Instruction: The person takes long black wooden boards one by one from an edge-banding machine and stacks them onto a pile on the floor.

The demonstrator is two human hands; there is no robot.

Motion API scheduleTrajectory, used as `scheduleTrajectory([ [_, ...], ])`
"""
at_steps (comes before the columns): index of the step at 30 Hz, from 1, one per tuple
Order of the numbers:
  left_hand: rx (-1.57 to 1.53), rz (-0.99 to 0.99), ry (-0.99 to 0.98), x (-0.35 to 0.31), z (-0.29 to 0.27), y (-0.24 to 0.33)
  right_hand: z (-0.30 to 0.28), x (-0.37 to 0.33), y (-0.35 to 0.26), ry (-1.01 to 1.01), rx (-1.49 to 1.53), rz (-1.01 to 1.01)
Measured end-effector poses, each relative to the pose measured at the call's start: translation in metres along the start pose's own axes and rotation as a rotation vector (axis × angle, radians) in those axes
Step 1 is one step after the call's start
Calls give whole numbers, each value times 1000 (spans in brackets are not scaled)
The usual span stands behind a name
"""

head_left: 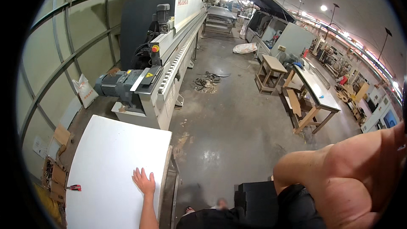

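My left hand (144, 182) lies palm down on a large white board (114, 152), near its right edge. Its fingers are spread and nothing is in them. Across the board, by its left edge, rests a small red and black tool (74, 188), which looks like a utility knife. My right hand does not show. Close on the right are a bare arm and upper body of a person (339, 174) in dark clothing; no hand of theirs can be made out.
Beyond the board stands a long edge-banding-type machine (148, 89) with a grey motor (112, 85). Scrap strips (207, 82) litter the concrete floor. To the right are a white-topped workbench (316, 87) and a small wooden stand (272, 70). A black stacked block (256, 199) sits near my legs.
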State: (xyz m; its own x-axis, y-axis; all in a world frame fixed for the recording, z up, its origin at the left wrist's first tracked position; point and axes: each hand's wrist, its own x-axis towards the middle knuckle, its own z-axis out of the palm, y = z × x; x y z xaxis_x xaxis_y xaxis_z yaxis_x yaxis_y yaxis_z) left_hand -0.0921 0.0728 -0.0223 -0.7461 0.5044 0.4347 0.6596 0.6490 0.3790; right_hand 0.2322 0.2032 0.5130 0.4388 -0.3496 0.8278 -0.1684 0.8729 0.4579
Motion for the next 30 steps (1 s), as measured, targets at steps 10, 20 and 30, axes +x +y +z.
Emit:
scheduleTrajectory([
  [10, -58, -17, -85, -2, -25, 5, -46, -192, -16, -700, -282, 605],
  [20, -597, 79, -360, 8, -3, 23, -140, -372, -109, 91, -143, 2370],
  [30, -985, 585, -575, -40, -85, 217, -103, -463, -83, 858, 256, 2644],
])
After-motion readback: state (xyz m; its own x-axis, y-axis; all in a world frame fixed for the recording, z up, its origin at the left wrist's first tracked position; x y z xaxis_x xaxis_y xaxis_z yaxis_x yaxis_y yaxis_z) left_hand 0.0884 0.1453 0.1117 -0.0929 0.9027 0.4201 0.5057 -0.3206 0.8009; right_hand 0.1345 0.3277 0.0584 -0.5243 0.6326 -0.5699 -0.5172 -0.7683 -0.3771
